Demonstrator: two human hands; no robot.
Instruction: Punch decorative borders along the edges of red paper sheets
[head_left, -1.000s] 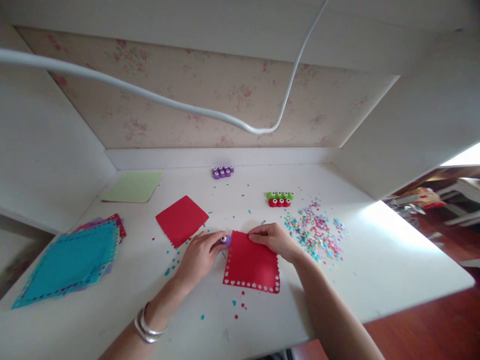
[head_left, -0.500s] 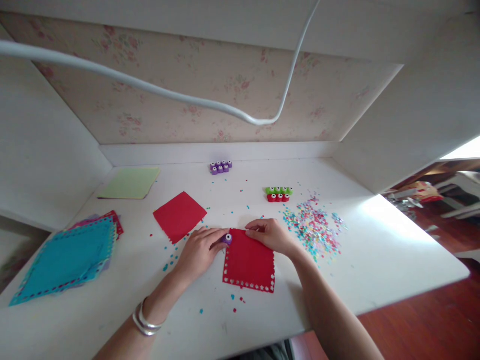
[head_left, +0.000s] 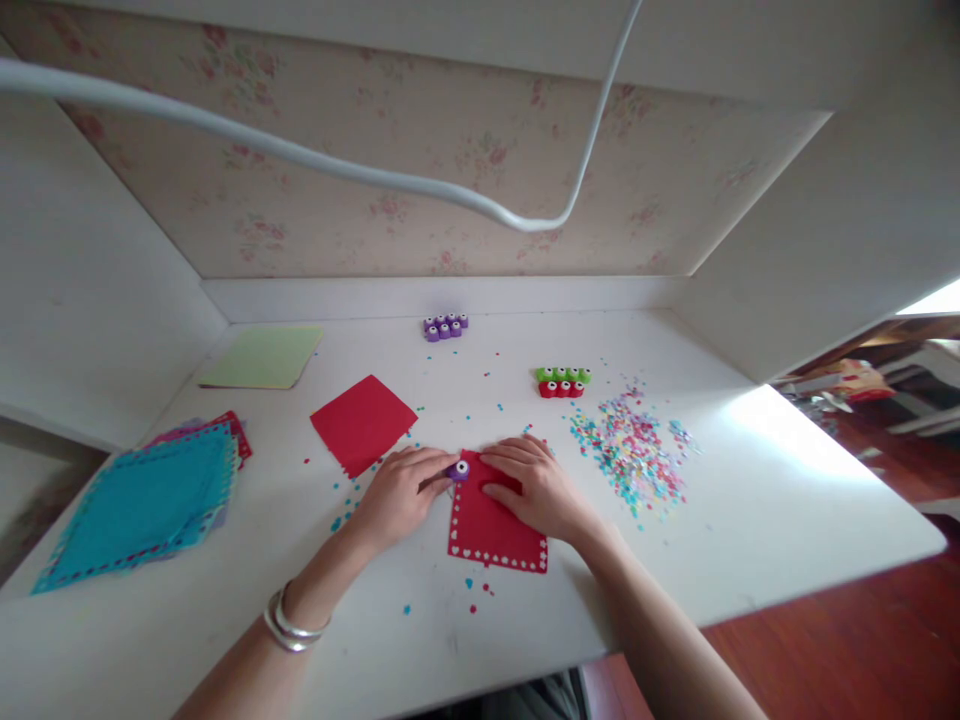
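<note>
A small purple craft punch (head_left: 458,469) is pinched between the thumb and fingers of my left hand (head_left: 397,496). It sits on the upper left corner of a red paper square (head_left: 495,525). Small shapes are punched along the sheet's left and bottom edges. My right hand (head_left: 536,488) lies across the upper right of this sheet, fingers stretched out flat and thumb apart, pressing it to the table. The hand covers the sheet's right edge in part.
Another red sheet (head_left: 364,424) lies left of centre. Blue punched sheets (head_left: 142,500) top a pile at far left, with pale green paper (head_left: 262,357) behind. Purple punches (head_left: 445,327), green and red punches (head_left: 562,382), and a confetti heap (head_left: 637,450) stand farther back and right.
The purple punch has come onto the red sheet's corner from its left edge. My right hand has gone from pinching the sheet's top edge to lying flat on it.
</note>
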